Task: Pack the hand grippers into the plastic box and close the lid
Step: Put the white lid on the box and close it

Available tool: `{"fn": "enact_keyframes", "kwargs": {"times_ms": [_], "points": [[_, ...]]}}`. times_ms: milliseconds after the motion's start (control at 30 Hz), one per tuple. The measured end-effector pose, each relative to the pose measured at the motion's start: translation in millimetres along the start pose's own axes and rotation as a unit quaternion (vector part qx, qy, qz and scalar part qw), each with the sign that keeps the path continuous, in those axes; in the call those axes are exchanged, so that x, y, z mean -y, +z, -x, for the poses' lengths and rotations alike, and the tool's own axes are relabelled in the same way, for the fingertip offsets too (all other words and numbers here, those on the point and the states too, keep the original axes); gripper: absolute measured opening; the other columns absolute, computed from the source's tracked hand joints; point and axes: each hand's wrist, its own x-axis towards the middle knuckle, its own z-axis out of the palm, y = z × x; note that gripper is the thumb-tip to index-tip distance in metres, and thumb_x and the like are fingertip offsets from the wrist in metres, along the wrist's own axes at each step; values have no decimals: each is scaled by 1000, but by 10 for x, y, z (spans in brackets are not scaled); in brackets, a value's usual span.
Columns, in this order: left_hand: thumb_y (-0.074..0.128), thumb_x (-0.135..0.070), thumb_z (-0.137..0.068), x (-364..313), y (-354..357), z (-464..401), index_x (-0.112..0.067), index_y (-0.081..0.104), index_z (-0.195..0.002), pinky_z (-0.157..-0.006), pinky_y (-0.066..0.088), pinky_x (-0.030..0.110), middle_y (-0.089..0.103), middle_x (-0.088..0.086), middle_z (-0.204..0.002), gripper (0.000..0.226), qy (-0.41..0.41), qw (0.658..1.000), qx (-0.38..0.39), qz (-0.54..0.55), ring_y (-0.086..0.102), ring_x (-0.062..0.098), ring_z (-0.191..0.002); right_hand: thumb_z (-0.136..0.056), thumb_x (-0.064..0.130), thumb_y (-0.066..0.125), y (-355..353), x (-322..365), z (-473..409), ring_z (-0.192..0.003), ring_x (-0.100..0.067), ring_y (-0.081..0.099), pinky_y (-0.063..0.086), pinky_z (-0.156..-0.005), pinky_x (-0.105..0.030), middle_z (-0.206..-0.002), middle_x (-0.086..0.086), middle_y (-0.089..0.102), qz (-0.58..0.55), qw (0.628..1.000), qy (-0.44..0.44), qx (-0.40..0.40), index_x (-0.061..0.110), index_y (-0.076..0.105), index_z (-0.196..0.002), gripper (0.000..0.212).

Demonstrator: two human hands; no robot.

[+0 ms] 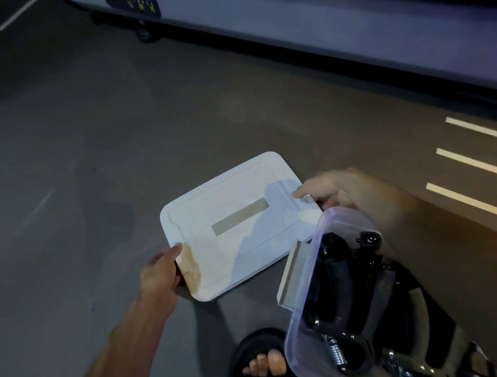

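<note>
Lid point(239, 222) between both hands

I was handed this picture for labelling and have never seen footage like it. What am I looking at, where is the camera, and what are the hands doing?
There is no machine here: a person wears a wide-angle camera on the head, and it looks forward and down at their own bare arms. That is the only view.

The left hand grips the near-left edge of a white lid, and the right hand holds its right edge, thumb on top. The lid lies flat at the dark floor; whether it is lifted I cannot tell.

At the lower right stands a clear plastic box, open, with a grey latch on its side. Inside lie black hand grippers with metal springs. The box has no lid on it yet.

Below is the person's foot in a black sandal. Along the top runs a grey machine base labelled Body Strong.
</note>
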Motion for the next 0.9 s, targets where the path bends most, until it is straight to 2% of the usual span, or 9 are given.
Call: {"fn": "enact_keyframes", "kwargs": {"times_ms": [100, 200, 333, 433, 533, 633, 700, 767, 900], "points": [[67, -12, -95, -67, 64, 92, -4, 55, -124, -61, 55, 37, 71, 16, -107, 33, 36, 998, 38, 44, 67, 28, -80, -79, 52, 71, -59, -53, 124, -104, -24, 60, 49, -100, -40, -116, -8, 61, -30, 1000, -5, -4, 10, 60, -118, 57], [66, -9, -95, -321, 111, 261, -15, 52, -119, -59, 56, 37, 68, 7, -98, 28, 90, 990, 49, 97, 67, 21, -74, -86, 51, 69, -155, -147, 193, -107, -23, 61, 51, -88, -37, -114, -7, 63, -122, 992, -14, 4, 7, 61, -118, 54], [64, -8, -95, -829, 180, 611, -19, 55, -115, -64, 61, 41, 72, 6, -102, 25, 170, 962, 148, 153, 73, 19, -76, -93, 43, 64, -333, -256, 512, -87, -17, 63, 50, -65, -30, -105, -1, 70, -285, 947, -140, -48, 18, 65, -114, 33], [63, -10, -97, -1122, 386, 1000, -18, 49, -127, -69, 62, 43, 73, 4, -108, 34, 207, 948, 185, 157, 74, 20, -83, -93, 32, 67, -534, -385, 1016, -83, -17, 65, 53, -70, -32, -97, -1, 74, -359, 885, -269, -120, 19, 68, -96, 14], [65, -12, -96, -1180, 614, 1454, -15, 51, -127, -66, 63, 40, 73, 6, -109, 35, 218, 947, 200, 126, 72, 20, -83, -86, 37, 74, -774, -825, 1548, -90, -21, 68, 53, -79, -35, -109, -8, 75, -357, 855, -324, -192, 16, 71, -102, 27], [66, -12, -96, -942, 803, 1857, -7, 52, -126, -65, 60, 36, 70, 13, -105, 33, 244, 935, 254, 30, 67, 23, -81, -87, 42, 72, -768, -1476, 1986, -97, -23, 73, 57, -87, -40, -109, -5, 76, -376, 843, -293, -248, 15, 69, -116, 39], [68, -12, -94, -705, 883, 2054, -9, 54, -121, -67, 59, 37, 72, 14, -98, 30, 245, 924, 293, -24, 68, 23, -77, -85, 50, 72, -646, -1942, 2216, -93, -23, 74, 58, -87, -45, -98, 1, 78, -343, 843, -255, -325, 20, 74, -106, 36], [70, -13, -93, -477, 926, 2165, -12, 55, -116, -73, 59, 43, 75, 12, -96, 27, 245, 916, 309, -74, 71, 24, -77, -85, 59, 67, -489, -2342, 2422, -78, -27, 73, 59, -78, -48, -80, 0, 76, -272, 876, -199, -346, 21, 74, -85, 39], [76, -31, -88, -165, 863, 2203, -23, 59, -113, -79, 60, 47, 75, -1, -93, 31, 320, 867, 258, -282, 73, 20, -83, -81, 72, 58, -217, -2835, 2674, -64, -29, 71, 62, -60, -50, -76, -13, 69, -149, 921, -75, -353, 9, 65, -86, 64]]}}
